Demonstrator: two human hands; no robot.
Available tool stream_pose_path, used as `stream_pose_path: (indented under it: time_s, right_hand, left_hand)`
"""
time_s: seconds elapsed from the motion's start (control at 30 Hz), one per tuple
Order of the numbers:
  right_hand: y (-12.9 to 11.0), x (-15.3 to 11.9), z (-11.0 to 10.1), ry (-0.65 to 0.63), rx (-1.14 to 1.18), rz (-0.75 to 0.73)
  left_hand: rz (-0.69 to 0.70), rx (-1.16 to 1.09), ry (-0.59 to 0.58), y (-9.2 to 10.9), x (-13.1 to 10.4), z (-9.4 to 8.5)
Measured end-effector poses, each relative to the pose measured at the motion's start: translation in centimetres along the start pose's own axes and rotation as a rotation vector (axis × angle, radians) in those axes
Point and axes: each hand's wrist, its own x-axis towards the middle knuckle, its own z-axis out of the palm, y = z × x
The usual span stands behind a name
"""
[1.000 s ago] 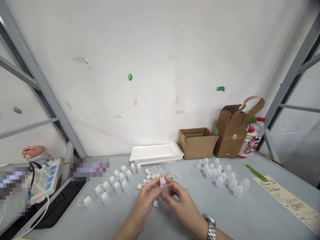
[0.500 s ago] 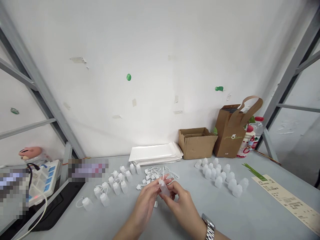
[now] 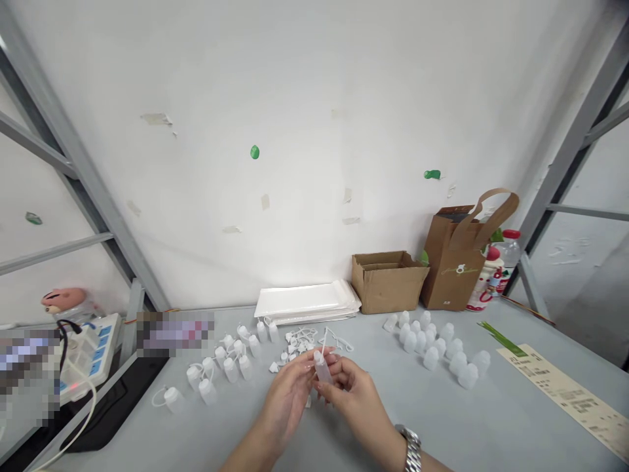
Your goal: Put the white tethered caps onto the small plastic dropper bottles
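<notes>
Both hands are closed on one small translucent plastic bottle (image 3: 323, 373), held tilted above the table. My left hand (image 3: 291, 388) has its fingertips around the white top, from which a thin white strap rises. My right hand (image 3: 352, 392) pinches the lower body between thumb and fingers. Just behind the hands lies a loose pile of white caps with straps (image 3: 301, 339). A small white piece (image 3: 308, 401) shows partly below the hands. To the left stand several bottles with strapped caps (image 3: 230, 368); to the right is a group of similar bottles without straps (image 3: 430, 357).
Along the wall are a stack of white envelopes (image 3: 307, 301), an open cardboard box (image 3: 390, 288), a brown paper bag (image 3: 453, 269) and drink bottles (image 3: 507, 255). A power strip (image 3: 101, 354) with cables sits at left. A long printed paper strip (image 3: 565, 393) lies at right.
The bottle is now more upright, with its white top more exposed. My right fingers have shifted slightly on its body. The whole view has moved a little.
</notes>
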Motion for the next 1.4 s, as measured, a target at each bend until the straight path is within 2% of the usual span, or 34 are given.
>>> stream_pose_path:
  time_s: [0.27,0.63,0.8,1.13,1.23,1.4]
  right_hand:
    - [0.3,0.3,0.1,-0.011,0.07,0.074]
    - [0.0,0.2,0.3,-0.054,0.117,0.069]
    - [0.0,0.2,0.3,-0.099,0.132,0.081]
    - [-0.5,0.3,0.1,-0.238,0.234,0.11]
    - [-0.8,0.6,-0.2,-0.271,0.261,0.107]
    - [-0.7,1.0,-0.6,-0.253,0.266,0.105]
  left_hand:
    - [-0.045,-0.041,0.02,-0.3,0.4,-0.5]
    - [-0.114,-0.073,0.01,-0.3,0.3,-0.7]
    - [-0.133,-0.131,-0.027,-0.1,0.3,-0.8]
    - [-0.158,-0.142,0.045,-0.2,0.2,-0.4]
    - [-0.137,-0.125,0.033,-0.5,0.4,-0.4]
    - [-0.098,-0.11,-0.033,-0.7,0.6,-0.8]
